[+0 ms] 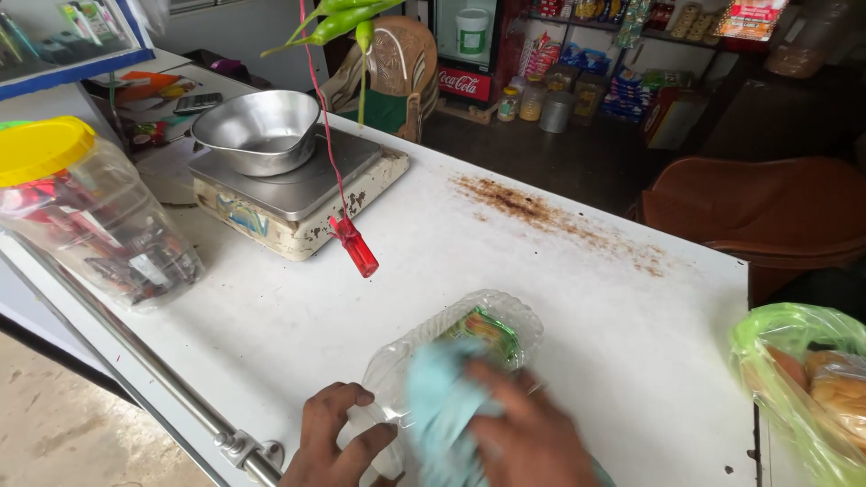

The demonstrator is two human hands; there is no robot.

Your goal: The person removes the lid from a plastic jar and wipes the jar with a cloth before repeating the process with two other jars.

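Right below my view, a clear plastic jar (451, 361) lies on its side on the white counter (577, 298), near the front edge. Its long line runs from low on the left up to the right. The mouth end is down by my left hand and the round bottom points away, toward the brown stain (541, 212). Through the clear wall I can see green and orange wrappers (483, 329) inside.

My left hand (334, 442) sits at the near left end of the jar. Its fingers are curled and a little spread, and the tips press on the plastic near the mouth. It looks like it keeps the jar from rolling.

My right hand (528, 433) is on top of the jar, just right of the left one. It is blurry. It presses a light blue cloth (442, 406) on the jar wall. I cannot tell how those fingers are set, only that they are bunched on the cloth. So the jar lies under and in front of both hands, and the far end is out of their touch.

Farther out, a red pen-like thing (354, 245) hangs on a red string (320, 108) over the counter. Behind it is an old weighing scale (298, 194) with a steel bowl (257, 131) on top. At far left stands a big clear jar with a yellow lid (41, 144). At far right is a green plastic bag (794, 379) with buns in it. Green chillies (338, 20) hang up top.
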